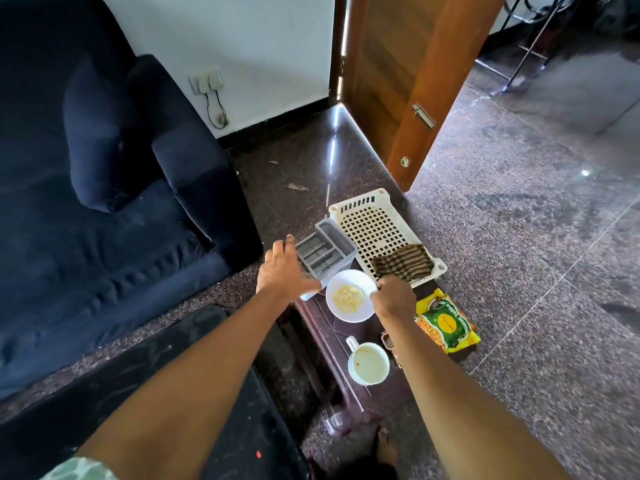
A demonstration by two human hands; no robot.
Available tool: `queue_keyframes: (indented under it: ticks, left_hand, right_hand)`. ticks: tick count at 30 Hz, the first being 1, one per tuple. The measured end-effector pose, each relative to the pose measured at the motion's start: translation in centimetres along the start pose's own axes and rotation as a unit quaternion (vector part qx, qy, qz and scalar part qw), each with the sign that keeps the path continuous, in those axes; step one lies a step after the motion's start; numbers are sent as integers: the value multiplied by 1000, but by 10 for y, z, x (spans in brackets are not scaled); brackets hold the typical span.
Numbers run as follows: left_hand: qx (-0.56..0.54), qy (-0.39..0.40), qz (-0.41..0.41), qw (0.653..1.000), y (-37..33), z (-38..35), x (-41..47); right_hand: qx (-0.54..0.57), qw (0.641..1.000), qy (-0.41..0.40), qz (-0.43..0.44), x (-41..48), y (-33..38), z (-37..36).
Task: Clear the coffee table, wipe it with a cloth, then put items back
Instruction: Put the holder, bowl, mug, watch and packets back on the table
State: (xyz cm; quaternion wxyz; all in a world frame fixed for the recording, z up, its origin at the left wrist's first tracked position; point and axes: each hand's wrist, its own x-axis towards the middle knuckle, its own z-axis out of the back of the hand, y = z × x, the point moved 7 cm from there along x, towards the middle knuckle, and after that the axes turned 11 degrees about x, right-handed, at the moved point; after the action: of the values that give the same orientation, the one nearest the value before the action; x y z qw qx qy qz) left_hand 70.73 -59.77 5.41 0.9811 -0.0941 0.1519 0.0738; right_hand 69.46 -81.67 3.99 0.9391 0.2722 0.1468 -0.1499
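- The left hand is spread wide and palm down at the end of a straight, bare forearm. Its fingertips are at the far left corner of the grey compartment organiser, and its thumb reaches out toward the near corner. Nothing is closed round the organiser.
- The right hand is bunched with the knuckles up, at the end of an equally outstretched arm. Its fingers curl at the right rim of the white bowl. I cannot tell whether they pinch that rim or the corner of the cloth just past them.
- The bowl sits between the two hands, just beside the organiser's near corner, with pale yellow pieces in it.
- Just beyond the right knuckles, the brown striped cloth lies crumpled on the near end of a white perforated tray. The tray runs away from the hands alongside the organiser.
- A yellow-and-green snack packet lies just right of the right wrist.
- A white mug stands beside the right forearm, on its left and nearer the person. It has a beige film inside, and its handle is turned toward the bowl.
- The bowl and mug stand on the dark wooden coffee table.
- A dark blue sofa is well left of the left arm.
- A wooden door stands open past the tray.
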Motion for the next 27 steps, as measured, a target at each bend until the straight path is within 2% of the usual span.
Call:
queue_keyframes:
  ticks: [4,10,13,19,27]
  left_hand:
    - [-19,-43,23,999,28,28,-25]
    - [-7,-59,54,997,103,45,-93]
    - [-51,-77,95,991,155,41,-147]
    - [-53,-77,150,984,251,5,-259]
    - [-75,-73,222,969,345,-46,-381]
  right_hand:
    - [0,998,-17,59,-19,30,19]
    - [-33,991,-1,130,-71,64,15]
    - [-28,987,24,154,-105,73,-7]
    - [-7,980,91,178,-191,82,-82]
    - [-1,968,149,202,-293,93,-177]
